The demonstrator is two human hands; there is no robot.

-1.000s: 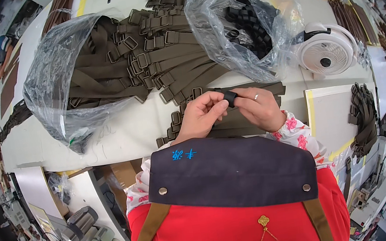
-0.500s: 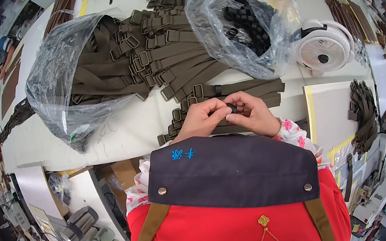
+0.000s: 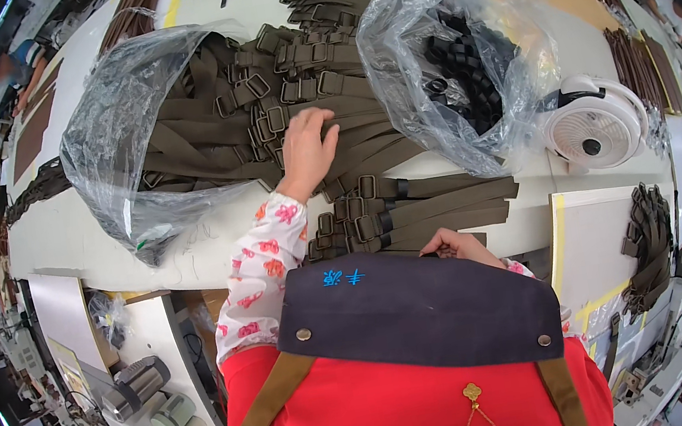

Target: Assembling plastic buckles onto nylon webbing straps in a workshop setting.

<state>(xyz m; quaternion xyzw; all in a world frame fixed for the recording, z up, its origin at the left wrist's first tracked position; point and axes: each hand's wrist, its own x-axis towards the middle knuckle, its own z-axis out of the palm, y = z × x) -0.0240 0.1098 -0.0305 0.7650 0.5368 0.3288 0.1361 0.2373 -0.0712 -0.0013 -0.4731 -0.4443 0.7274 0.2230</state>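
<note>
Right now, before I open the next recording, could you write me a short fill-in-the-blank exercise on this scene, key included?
The person's ____ hand is over the large strap pile. That hand's sleeve is white, printed with pink and orange ____. The white fan stands to the ____ of the clear bag holding black pieces.

Missing words: left; flowers; right.

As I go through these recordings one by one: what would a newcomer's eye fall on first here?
Probably the big heap of olive-brown buckled straps mid-table, with the person's left hand over it. Next, perhaps, two crumpled clear bags: the left bag, with straps inside, and the right bag, holding black pieces. The white fan also stands out, at the table's right.
</note>
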